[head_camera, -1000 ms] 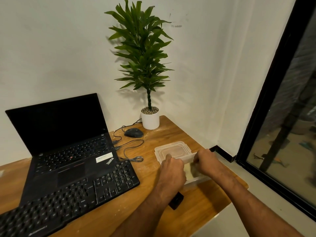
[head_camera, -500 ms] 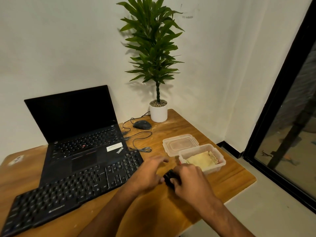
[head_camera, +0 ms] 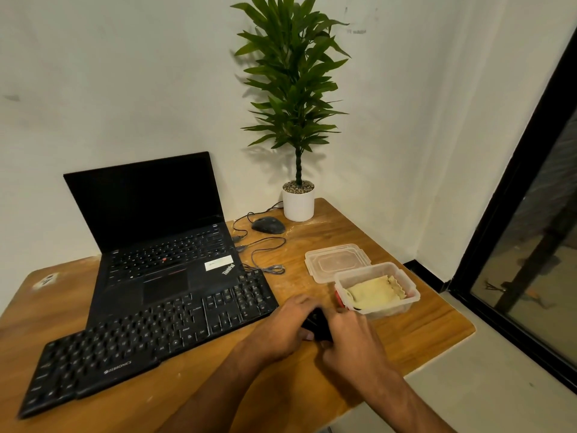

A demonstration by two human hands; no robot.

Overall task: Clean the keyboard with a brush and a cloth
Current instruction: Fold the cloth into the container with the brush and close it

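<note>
Both hands, left hand [head_camera: 282, 329] and right hand [head_camera: 349, 334], are closing their grip on a small black object [head_camera: 317, 323]; fumbling it risks knocking the container [head_camera: 406, 300] off the counter [head_camera: 421, 326].

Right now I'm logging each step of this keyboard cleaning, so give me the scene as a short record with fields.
surface: wooden table
keyboard: black keyboard, front left, overlapping the open laptop
cloth: yellow cloth folded inside the clear container
lid: lid off, lying just behind the container
left hand: left hand on a small black object, fingers curled at it
right hand: right hand gripping the same object
object identity: mostly hidden, cannot tell
background: mouse, potted plant
</note>
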